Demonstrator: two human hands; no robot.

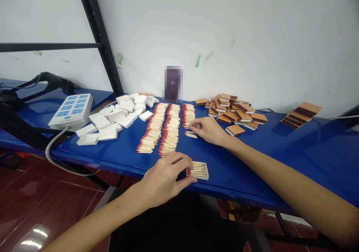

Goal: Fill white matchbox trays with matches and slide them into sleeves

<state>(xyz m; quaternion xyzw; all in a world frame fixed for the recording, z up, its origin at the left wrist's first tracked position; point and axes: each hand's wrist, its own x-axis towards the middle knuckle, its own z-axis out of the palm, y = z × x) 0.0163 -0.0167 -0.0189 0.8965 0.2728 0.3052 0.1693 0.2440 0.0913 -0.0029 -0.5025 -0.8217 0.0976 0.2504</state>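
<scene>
My left hand [168, 175] grips the left end of a white matchbox tray [206, 174] at the table's front edge, thumb in front and fingers behind. Red-tipped matches [198, 168] lie inside the tray. My right hand [209, 129] is closed in a pinch at the near end of a short row of matches [189, 114]; whatever is between its fingertips is too small to make out. A few loose matches [191, 134] lie just below those fingertips. Two longer match rows, a left one [153, 126] and a middle one [171, 126], run alongside to the left.
White empty trays [109, 133] are heaped at left, near a power strip [71, 111] with a grey cable. Brown matchbox sleeves [230, 116] are piled at back right. Further right stands a stack of sleeves [301, 115]. A blurred dark object [173, 83] leans against the wall.
</scene>
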